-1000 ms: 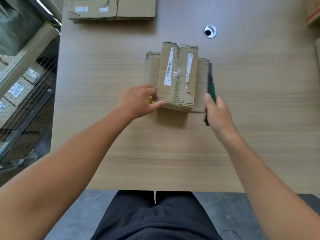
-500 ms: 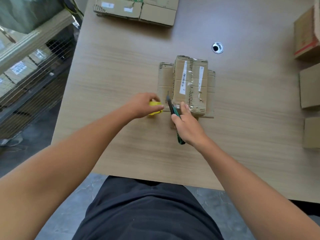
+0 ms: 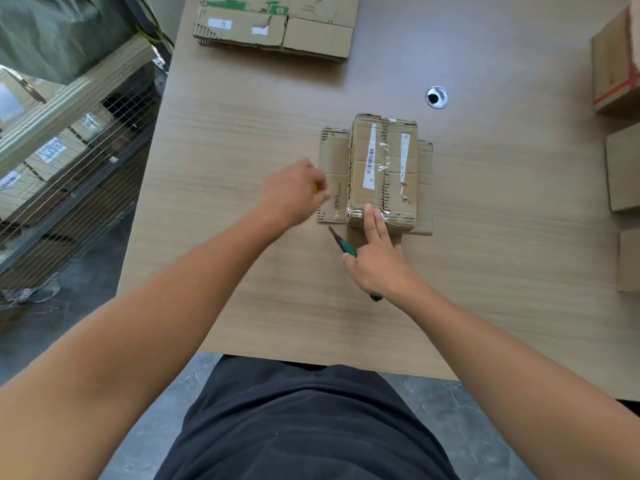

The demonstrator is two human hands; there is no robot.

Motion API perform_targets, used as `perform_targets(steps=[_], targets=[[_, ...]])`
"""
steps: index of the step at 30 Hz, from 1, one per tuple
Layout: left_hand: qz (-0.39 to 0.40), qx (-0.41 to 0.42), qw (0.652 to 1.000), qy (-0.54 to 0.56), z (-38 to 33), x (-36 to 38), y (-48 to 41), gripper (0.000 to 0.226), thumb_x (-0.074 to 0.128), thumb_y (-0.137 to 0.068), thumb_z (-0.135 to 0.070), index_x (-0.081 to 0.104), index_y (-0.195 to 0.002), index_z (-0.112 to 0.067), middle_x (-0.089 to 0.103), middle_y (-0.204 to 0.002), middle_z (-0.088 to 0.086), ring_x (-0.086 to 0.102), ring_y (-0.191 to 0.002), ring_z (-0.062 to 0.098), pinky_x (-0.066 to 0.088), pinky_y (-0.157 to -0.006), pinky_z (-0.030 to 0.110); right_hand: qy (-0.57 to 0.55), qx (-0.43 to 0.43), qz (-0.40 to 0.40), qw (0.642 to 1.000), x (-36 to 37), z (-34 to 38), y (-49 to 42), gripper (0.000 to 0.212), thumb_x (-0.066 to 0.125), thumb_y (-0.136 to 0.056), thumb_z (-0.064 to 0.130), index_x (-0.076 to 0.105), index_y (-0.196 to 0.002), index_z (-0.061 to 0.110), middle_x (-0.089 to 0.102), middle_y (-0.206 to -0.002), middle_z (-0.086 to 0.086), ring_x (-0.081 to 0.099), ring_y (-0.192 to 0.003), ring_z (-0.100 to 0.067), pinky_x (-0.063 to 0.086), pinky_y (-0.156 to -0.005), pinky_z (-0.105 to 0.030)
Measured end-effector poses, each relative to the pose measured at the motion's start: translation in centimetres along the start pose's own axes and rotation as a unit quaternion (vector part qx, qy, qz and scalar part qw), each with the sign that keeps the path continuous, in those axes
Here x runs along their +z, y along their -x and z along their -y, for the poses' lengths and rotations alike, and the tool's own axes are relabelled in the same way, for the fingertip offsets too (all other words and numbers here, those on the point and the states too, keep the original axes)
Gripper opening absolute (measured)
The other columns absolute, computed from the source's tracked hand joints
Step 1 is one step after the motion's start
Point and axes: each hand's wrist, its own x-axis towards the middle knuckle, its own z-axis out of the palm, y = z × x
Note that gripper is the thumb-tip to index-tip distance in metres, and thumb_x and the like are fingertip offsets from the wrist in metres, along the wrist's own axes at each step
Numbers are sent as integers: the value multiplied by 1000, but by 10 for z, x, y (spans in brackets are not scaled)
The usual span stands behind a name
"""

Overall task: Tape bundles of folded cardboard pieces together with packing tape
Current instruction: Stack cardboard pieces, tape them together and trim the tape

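The bundle of folded cardboard (image 3: 381, 168) lies flat near the middle of the tabletop (image 3: 242, 133), a narrower folded stack on top of wider pieces that stick out on both sides. White labels run along its top, and a strip of clear packing tape (image 3: 355, 213) crosses its near edge.

The right hand (image 3: 381, 268) grips a green-handled cutter (image 3: 348, 250) with its curled lower fingers and thumb, the blade pointing away toward the bundle's near left corner. Its two straight fingers (image 3: 372, 220) reach forward and press on the taped near edge.

The left hand (image 3: 294, 195) is at the bundle's left side, blurred, over the left flap. Its fingers are curled round a small yellow item (image 3: 315, 188) – only a sliver of it shows, so what it is cannot be told.

At the far edge of the tabletop lies a flattened cardboard stack (image 3: 277, 29), well apart from the bundle. A round cable hole (image 3: 437, 97) sits beyond the bundle to its right, and brown boxes (image 3: 620, 64) line the right edge. A wire-mesh cage (image 3: 69, 168) stands left of the tabletop.
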Motion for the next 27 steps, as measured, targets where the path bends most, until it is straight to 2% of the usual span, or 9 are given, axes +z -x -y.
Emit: perform_targets(steps=[4,7,11,13,16,18,22,25,27], targets=[[-74,42,996,-39,24,-25,-13,28,64,-89,-57,66,-92,-30,55,-131,-15,64,-103,20,44,-78,33,-97,-113,-57,987,0,-29,4,38,56,-100,44,75,-98,11,-13,-170,6,-14,-155,-5,13,-126,-40],[-26,156,985,-70,21,-28,-32,30,69,-85,-57,64,-95,-29,41,-153,-21,64,-114,20,46,-81,36,-208,-173,-155,950,4,-44,3,45,68,-96,31,64,-133,6,27,-166,3,17,-153,-5,15,-122,-18],[40,207,972,-103,4,-29,-70,32,66,-86,-59,61,-95,-28,25,-163,-18,61,-119,18,45,-83,34,-320,-155,-273,894,14,-44,-5,42,68,-91,30,66,-128,11,65,-121,12,59,-118,-19,45,-106,-32],[56,195,971,-125,-6,-38,-92,34,63,-87,-61,63,-88,-28,29,-163,-15,59,-124,17,47,-92,35,-343,-147,-301,878,17,-42,-8,28,69,-90,27,70,-114,11,62,-99,26,61,-101,-18,49,-94,-34],[21,197,972,-126,-25,-69,-128,46,56,-81,-74,62,-77,-29,59,-142,-10,62,-119,23,50,-93,42,-333,-117,-329,876,17,-39,-14,6,71,-90,19,68,-92,15,62,-86,14,60,-90,-17,49,-83,-33],[18,207,970,-130,-34,-91,-153,57,54,-68,-83,61,-75,-27,67,-129,-8,63,-112,25,50,-89,42,-316,-85,-348,878,15,-39,-19,15,71,-89,20,61,-80,14,58,-77,5,57,-81,-19,47,-75,-34],[118,292,911,-265,-56,-89,-175,42,76,-68,-70,59,-70,-32,52,-145,-23,63,-106,22,37,-76,32,-294,-63,-377,876,14,-40,-19,30,71,-90,24,48,-72,16,47,-71,8,48,-73,-18,37,-65,-25],[152,319,884,-304,-59,-58,-181,44,78,-69,-67,56,-75,-29,71,-109,-14,60,-80,17,36,-62,28,-309,-51,-408,858,13,-44,-18,38,71,-90,21,39,-71,30,43,-70,11,45,-72,-15,35,-65,-24],[152,301,899,-279,-53,-53,-183,45,78,-66,-67,56,-77,-30,71,-91,-11,56,-73,15,34,-57,27,-314,-45,-410,855,13,-50,-19,32,72,-88,21,46,-72,24,48,-73,7,47,-76,-16,38,-69,-24]])
